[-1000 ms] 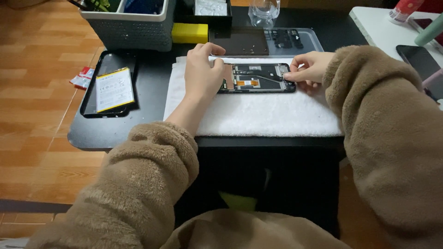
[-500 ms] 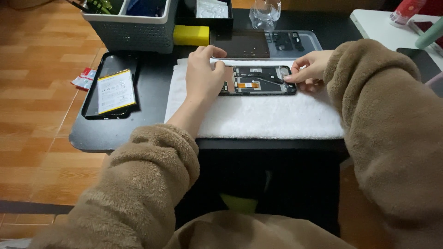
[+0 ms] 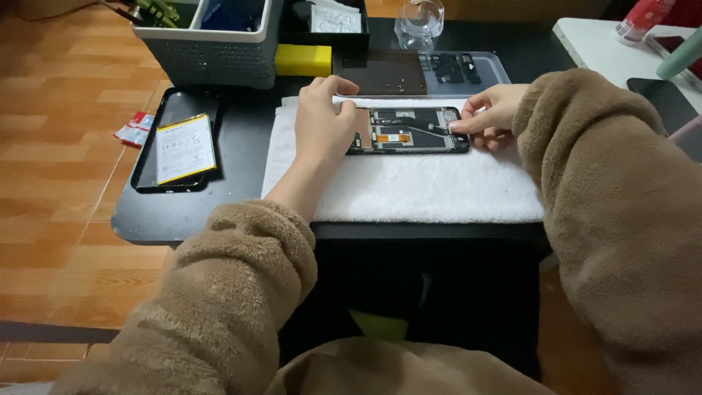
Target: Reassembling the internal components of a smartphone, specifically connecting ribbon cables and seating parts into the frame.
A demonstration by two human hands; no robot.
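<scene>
two hands are set on an opened phone (image 3: pixel 409 132), laid on a white towel (image 3: pixel 409 183), long axis left to right. left hand (image 3: pixel 325 121) is pressed flat over its left end, nothing gripped. right hand (image 3: pixel 493 110) is pinched at its right end; what is held cannot be told. towel margin is left free on the near side.

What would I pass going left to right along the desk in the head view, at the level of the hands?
Black phone shell holding a yellow-labelled battery → left hand → opened black phone with exposed circuitry → right hand, all but the shell on the white towel.
</scene>
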